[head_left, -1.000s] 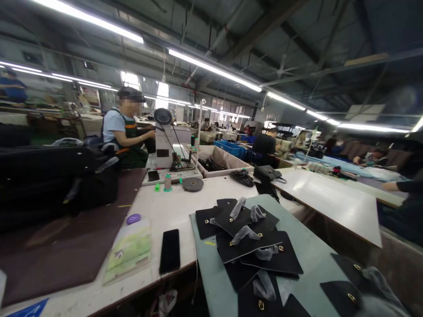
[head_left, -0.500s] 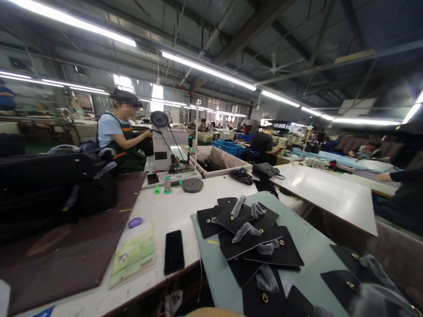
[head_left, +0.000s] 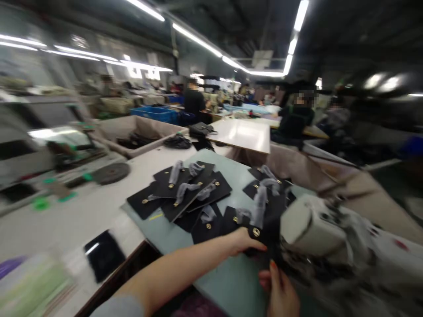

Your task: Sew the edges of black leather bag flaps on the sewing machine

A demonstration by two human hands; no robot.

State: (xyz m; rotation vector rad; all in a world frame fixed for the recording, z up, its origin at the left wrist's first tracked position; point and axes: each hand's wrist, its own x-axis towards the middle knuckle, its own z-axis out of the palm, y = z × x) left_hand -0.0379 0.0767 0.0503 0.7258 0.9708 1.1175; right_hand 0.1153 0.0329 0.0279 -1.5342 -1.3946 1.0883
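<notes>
My left hand [head_left: 243, 243] reaches in from the lower left and grips a black leather flap [head_left: 266, 233] with a gold metal fitting. My right hand [head_left: 279, 290], with orange-painted nails, pinches the flap's lower edge from below. Both hands are over a pale green table [head_left: 228, 174]. Similar black flaps with gold fittings and grey gauze strips lie overlapping on it, in one pile [head_left: 185, 193] to the left of my hands and another [head_left: 264, 187] just beyond them. A white sewing machine head [head_left: 312, 229] stands immediately to the right, blurred by motion.
A black phone [head_left: 104, 255] lies on the white table [head_left: 79, 220], near a grey disc [head_left: 110, 173]. Beyond stand a fabric-lined bin [head_left: 139, 136], a blue crate [head_left: 153, 114] and a white board [head_left: 241, 134]. Seated and standing co-workers [head_left: 295, 119] are farther off.
The view has swung right and turned blurry. Both my hands have entered it, holding a black flap, and the sewing machine head has appeared at the right.
</notes>
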